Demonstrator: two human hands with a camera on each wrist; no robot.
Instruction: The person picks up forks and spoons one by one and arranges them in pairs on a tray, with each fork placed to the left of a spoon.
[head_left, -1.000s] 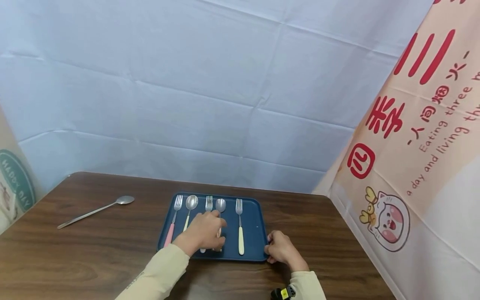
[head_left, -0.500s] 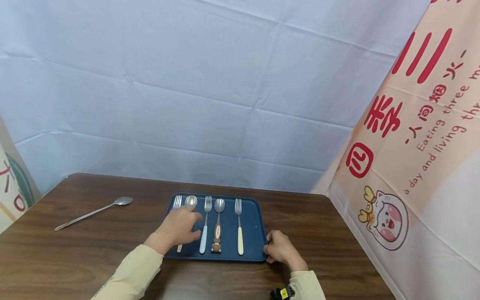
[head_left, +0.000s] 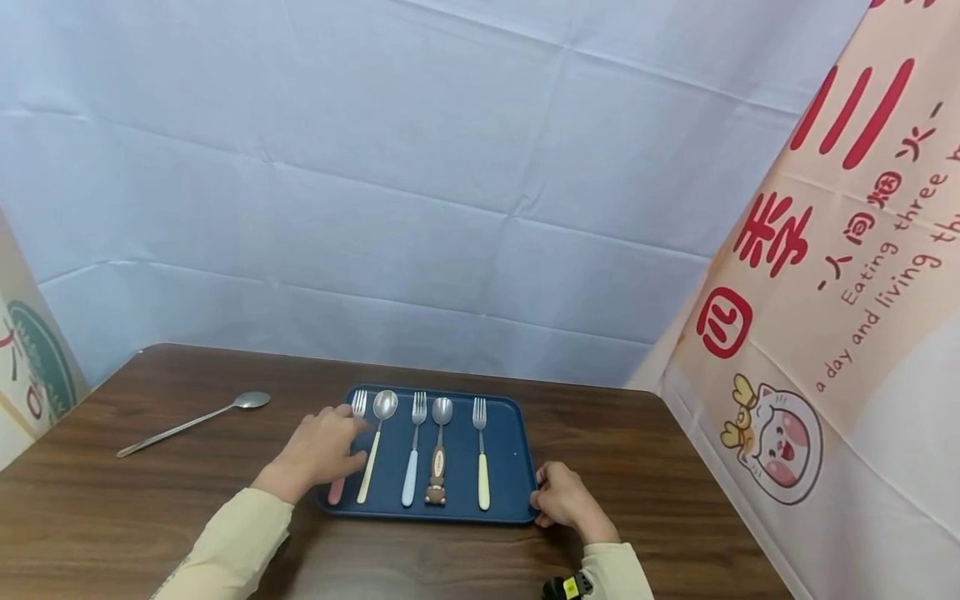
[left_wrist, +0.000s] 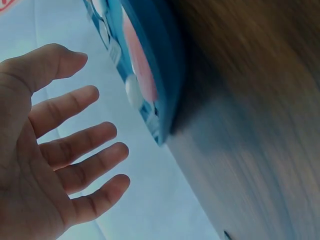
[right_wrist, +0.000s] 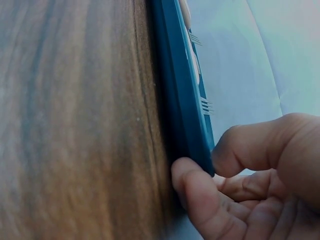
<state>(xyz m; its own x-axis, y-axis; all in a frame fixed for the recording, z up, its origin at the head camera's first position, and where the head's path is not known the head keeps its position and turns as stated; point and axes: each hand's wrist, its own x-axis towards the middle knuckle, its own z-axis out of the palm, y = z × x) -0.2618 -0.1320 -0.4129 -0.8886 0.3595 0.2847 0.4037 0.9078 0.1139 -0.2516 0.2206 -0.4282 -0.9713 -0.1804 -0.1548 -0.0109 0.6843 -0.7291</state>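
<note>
A blue tray [head_left: 506,467] holds a row of cutlery. From left to right lie a pink-handled fork [head_left: 337,492], a cream-handled spoon [head_left: 370,471], a blue-handled fork [head_left: 410,479], a brown bear-handled spoon [head_left: 438,462] and a yellow-handled fork [head_left: 483,479]. My left hand [head_left: 317,447] hovers at the tray's left side with fingers spread and nothing in them, partly covering the pink-handled fork. In the left wrist view the palm [left_wrist: 30,165] shows bare beside the tray's edge. My right hand [head_left: 564,497] pinches the tray's near right corner between thumb and fingers, as the right wrist view shows.
A long metal spoon [head_left: 251,400] lies slanted on the brown wooden table [head_left: 187,500], left of the tray. Behind the table hangs a pale cloth [head_left: 375,208], and a printed cloth [head_left: 847,333] stands along the right side.
My left hand has moved left from over the middle of the tray to its left edge, uncovering the blue-handled fork, the bear-handled spoon and the cream-handled spoon. The right hand keeps its hold.
</note>
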